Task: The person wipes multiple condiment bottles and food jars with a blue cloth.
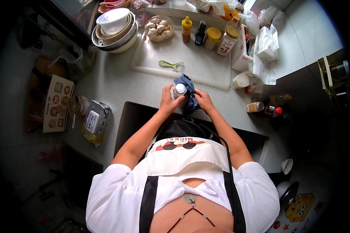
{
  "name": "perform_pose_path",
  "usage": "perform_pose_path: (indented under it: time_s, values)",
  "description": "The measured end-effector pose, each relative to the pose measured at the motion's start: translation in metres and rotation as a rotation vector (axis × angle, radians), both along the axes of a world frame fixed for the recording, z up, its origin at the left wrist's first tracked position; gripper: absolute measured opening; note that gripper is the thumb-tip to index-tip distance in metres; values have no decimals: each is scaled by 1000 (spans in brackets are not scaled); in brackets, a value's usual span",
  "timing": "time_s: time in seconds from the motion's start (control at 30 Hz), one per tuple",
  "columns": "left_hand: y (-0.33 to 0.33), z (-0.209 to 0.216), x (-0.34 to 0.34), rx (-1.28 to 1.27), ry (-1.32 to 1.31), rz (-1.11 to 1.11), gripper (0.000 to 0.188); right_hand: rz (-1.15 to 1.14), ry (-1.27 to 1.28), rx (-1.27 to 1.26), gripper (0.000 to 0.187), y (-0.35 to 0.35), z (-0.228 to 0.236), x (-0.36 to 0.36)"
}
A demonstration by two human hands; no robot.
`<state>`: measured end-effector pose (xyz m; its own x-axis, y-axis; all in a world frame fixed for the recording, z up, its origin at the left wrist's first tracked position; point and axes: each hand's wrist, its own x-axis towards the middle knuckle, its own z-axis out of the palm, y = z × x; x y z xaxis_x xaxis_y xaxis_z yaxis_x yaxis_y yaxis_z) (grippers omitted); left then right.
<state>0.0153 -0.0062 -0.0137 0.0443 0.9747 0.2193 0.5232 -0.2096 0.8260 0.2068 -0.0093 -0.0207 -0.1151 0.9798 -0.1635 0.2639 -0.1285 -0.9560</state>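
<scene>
At the counter's front edge, my left hand (168,101) is wrapped around a small clear bottle with a round white cap (180,89). A crumpled dark blue cloth (191,97) lies against the bottle's right side and bunches up behind it. My right hand (204,101) grips the cloth, its fingers pressed into the folds. The bottle's lower part is hidden by my left hand and the cloth. Just beyond the cloth, a green peeler (170,65) rests on a white tray (144,64).
On the tray stand a bowl of garlic (159,28), a yellow-capped squeeze bottle (186,29) and several jars. Stacked bowls (115,31) are at the far left, a wipes pack (96,122) nearer. A dark sink (134,116) lies under my forearms. Seasoning bottles (255,106) lie right.
</scene>
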Motion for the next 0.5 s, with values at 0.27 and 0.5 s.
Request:
perform_pose_path:
  time_s: [0.27, 0.5]
  values:
    - [16, 24, -9, 48, -62, -310, 41, 83, -217, 301, 49, 3, 7, -23]
    - [9, 30, -5, 111, 148, -194, 40, 173, -176, 233, 65, 7, 15, -30]
